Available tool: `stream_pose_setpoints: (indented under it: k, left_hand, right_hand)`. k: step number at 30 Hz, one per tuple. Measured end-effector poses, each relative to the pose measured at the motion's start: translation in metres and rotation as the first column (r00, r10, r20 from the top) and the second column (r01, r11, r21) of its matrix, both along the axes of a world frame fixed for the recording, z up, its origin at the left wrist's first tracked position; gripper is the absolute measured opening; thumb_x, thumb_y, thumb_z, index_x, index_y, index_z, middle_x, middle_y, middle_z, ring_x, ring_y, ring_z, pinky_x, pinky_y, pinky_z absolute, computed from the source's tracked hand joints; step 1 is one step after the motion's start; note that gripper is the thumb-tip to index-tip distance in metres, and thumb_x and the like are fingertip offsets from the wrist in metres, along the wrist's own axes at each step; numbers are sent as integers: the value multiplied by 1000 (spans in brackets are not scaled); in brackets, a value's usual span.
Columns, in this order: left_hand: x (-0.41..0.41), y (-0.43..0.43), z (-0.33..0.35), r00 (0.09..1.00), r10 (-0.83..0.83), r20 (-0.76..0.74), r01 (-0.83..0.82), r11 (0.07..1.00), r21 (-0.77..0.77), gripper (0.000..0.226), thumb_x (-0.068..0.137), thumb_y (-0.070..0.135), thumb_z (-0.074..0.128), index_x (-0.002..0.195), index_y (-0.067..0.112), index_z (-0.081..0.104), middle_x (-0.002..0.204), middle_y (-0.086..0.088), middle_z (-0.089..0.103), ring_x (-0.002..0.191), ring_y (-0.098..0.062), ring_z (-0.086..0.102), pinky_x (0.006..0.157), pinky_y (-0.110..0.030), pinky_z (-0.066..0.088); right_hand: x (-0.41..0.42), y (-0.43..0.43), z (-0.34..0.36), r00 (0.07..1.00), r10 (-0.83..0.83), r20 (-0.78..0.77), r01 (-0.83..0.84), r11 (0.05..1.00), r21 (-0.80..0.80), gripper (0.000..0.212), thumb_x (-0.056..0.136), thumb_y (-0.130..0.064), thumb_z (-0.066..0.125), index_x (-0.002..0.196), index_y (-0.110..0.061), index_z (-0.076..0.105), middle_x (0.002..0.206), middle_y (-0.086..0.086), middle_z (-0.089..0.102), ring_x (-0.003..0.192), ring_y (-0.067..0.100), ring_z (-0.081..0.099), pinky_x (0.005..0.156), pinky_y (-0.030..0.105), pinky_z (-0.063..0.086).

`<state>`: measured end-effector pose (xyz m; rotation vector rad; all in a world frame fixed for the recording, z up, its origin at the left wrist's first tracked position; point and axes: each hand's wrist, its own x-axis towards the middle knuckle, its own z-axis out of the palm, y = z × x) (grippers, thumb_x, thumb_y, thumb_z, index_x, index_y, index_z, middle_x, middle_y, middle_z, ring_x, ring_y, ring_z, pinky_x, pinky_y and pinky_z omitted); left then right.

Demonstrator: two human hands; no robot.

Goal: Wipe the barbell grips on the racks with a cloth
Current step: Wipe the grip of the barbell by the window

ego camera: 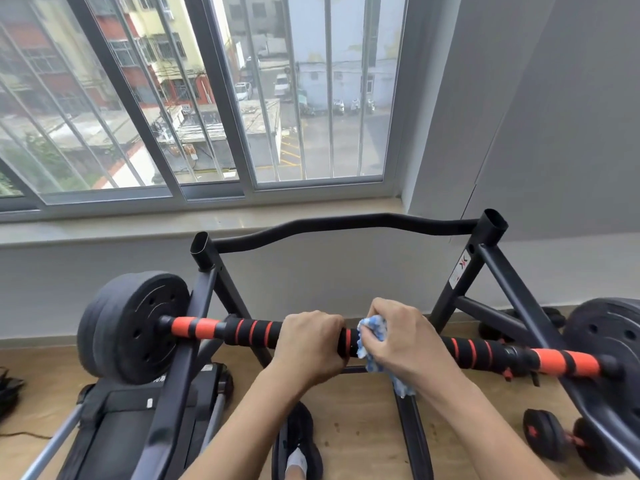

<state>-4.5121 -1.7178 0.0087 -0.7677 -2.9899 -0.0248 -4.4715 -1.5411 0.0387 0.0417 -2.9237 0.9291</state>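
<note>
Fingers of right hand clench blue cloth around barbell grip; left hand grasps bare bar just beside. Bar axis runs left-right on rack. Unwiped grip extends outward from both fists.

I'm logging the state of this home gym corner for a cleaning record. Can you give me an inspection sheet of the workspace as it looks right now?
Surface: wooden floor, bare patch between the rack legs.
Job's things: barbell lies across the black rack; blue-white cloth wrapped on its middle grip.
Clutter: small dumbbell on the floor at right; folded treadmill at left.
Grippers: left hand grips the bar; right hand holds the cloth against the bar.
Cables: thin dark cord on the floor, far left.
Surroundings: barred window ahead, grey wall at right.
</note>
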Motion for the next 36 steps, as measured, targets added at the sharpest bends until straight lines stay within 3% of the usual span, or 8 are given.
stream_pose_setpoints:
  k: [4,8,13,15,20,27,31,36]
  left_hand:
    - [-16,-4,24,973,-35,227,46,998,-40,35,71,54,66,82,21,61,73,2,63,69,-24,62,62,-29,43]
    - [-3,-3,13,997,-74,31,76,994,-79,30,81,49,57,75,20,54,69,1,62,62,-28,59,59,-32,41]
    - [17,-7,-8,987,-85,-136,85,996,-8,28,63,24,70,64,25,43,53,5,54,45,-22,52,49,-30,37]
    - [24,-6,-5,997,-38,-69,39,999,10,19,69,31,67,71,25,49,62,5,60,56,-22,59,53,-32,40]
    - [5,-7,23,957,-72,282,75,997,-2,43,75,67,66,85,25,60,77,5,65,70,-21,62,61,-30,44]
    - [27,-3,8,999,-29,-17,28,998,-52,32,79,51,59,72,21,54,67,3,61,56,-24,51,58,-32,37]
    - [42,-2,-5,993,-55,-100,56,998,6,36,53,31,78,57,25,43,47,5,50,40,-24,49,44,-28,34]
    - [42,-7,3,999,-21,28,22,998,-51,28,76,50,61,79,24,51,73,5,63,70,-22,63,60,-33,39]
  right_hand:
    - [3,-5,-2,999,-40,12,39,998,43,21,87,-38,56,76,-23,46,74,-7,56,73,14,55,62,33,43]
    - [1,-9,-3,997,-74,36,72,996,59,20,89,-36,54,77,-22,46,76,-7,55,74,16,55,61,31,37]
    - [4,-11,-1,994,-81,72,75,994,77,20,90,-38,54,80,-23,47,75,-7,55,74,17,56,60,32,39]
    - [8,-11,-1,995,-77,69,72,995,74,20,89,-40,54,80,-22,48,75,-7,57,74,18,57,62,33,43]
    - [20,-11,3,998,-39,46,34,994,101,22,90,-40,54,79,-23,45,75,-7,55,72,17,55,63,33,44]
    - [36,-24,0,996,-79,-35,84,983,165,19,96,-35,48,85,-22,40,83,-7,46,76,16,44,64,32,31]
    - [37,-24,3,996,-89,-10,89,982,169,20,99,-36,45,86,-22,39,89,-5,50,83,20,55,65,34,36]
    - [39,-19,5,998,-23,53,13,983,182,19,97,-40,47,88,-23,42,88,-7,50,81,20,53,68,35,41]
